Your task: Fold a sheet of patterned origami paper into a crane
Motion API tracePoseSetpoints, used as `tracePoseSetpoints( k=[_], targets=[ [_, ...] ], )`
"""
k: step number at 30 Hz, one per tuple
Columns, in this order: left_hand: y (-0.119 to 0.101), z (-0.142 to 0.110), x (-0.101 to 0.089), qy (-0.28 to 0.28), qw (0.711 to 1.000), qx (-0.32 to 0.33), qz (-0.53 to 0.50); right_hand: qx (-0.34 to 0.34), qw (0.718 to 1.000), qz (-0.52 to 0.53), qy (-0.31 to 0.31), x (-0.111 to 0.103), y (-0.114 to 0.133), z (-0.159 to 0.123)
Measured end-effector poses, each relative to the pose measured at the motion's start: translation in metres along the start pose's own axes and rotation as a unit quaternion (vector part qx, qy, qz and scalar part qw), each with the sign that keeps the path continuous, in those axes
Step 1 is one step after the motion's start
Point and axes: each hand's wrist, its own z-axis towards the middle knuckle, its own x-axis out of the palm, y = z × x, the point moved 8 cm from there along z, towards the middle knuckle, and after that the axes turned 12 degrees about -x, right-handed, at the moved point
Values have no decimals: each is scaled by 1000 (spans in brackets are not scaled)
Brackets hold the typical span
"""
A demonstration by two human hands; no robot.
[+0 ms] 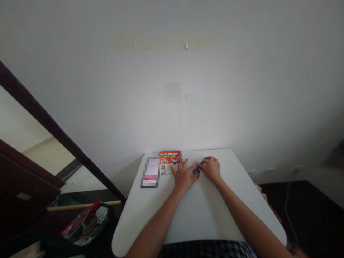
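Observation:
My left hand (184, 177) lies palm down on the white table (199, 211) with its fingers spread. Its fingertips reach the edge of a red and white printed leaflet (170, 157), while the fingers on its right side rest on a small blue and white printed card (195, 168). My right hand (212, 168) is closed in a pinch at the right edge of that card. The card is partly hidden by both hands, and its print is too small to read.
A phone (150, 172), blurred out in blocks, lies left of the leaflet. The table's far edge meets a pale wall (182, 118). On the floor at left stands a bag of odds and ends (87, 224), near a dark-framed mirror (61, 132). A cable (287, 200) hangs at right.

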Motion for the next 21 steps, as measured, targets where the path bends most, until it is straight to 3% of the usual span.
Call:
tracePoseSetpoints(
  k=[13, 21],
  targets=[
    [2, 2, -2, 16, 1000, -13, 2, 9, 999, 28, -34, 0, -10, 0],
    [4, 3, 0, -7, 1000, -4, -12, -100, 989, 93, -48, -4, -16, -8]
  ],
)
